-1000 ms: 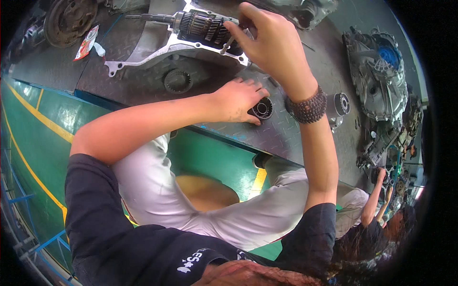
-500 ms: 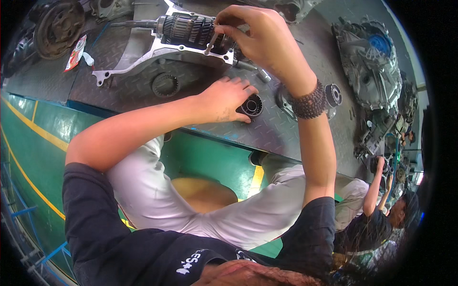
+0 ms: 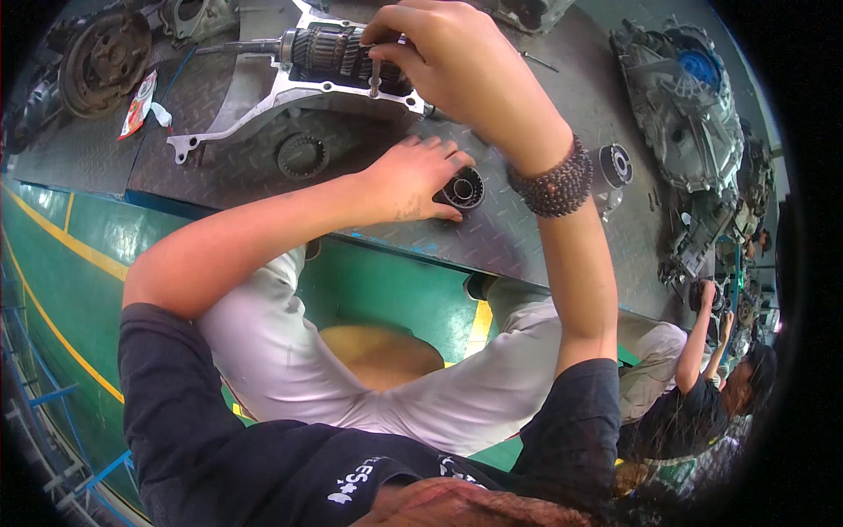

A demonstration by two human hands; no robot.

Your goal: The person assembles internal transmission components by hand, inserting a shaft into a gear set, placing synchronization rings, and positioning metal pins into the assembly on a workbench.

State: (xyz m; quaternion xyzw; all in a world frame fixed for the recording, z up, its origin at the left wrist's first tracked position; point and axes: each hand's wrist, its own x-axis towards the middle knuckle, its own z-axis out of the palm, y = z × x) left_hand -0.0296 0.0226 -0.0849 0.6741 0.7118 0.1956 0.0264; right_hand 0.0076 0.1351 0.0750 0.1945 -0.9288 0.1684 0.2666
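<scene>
A: What does the right hand (image 3: pixel 439 60) have?
B: One slim metal pin (image 3: pixel 375 77), pinched narrowly between thumb and fingers, at its eight o'clock.
A: And the left hand (image 3: pixel 414 182)?
B: Spread wide, thumb and fingers about one dark bearing ring (image 3: pixel 464 188) at its three o'clock. I can't tell whether it grips.
A: Any more rings?
B: One toothed ring (image 3: pixel 303 156), at the left hand's nine o'clock, making two.
A: The gears?
B: One gear shaft (image 3: pixel 327 51) at the right hand's nine o'clock, lying in one half casing (image 3: pixel 303 88). The pin stands nearly upright at the casing's near flange.
A: Room?
B: The tread-plate bench (image 3: pixel 505 230) ends at the left hand's six o'clock. Open plate lies at the bearing ring's four o'clock.
</scene>
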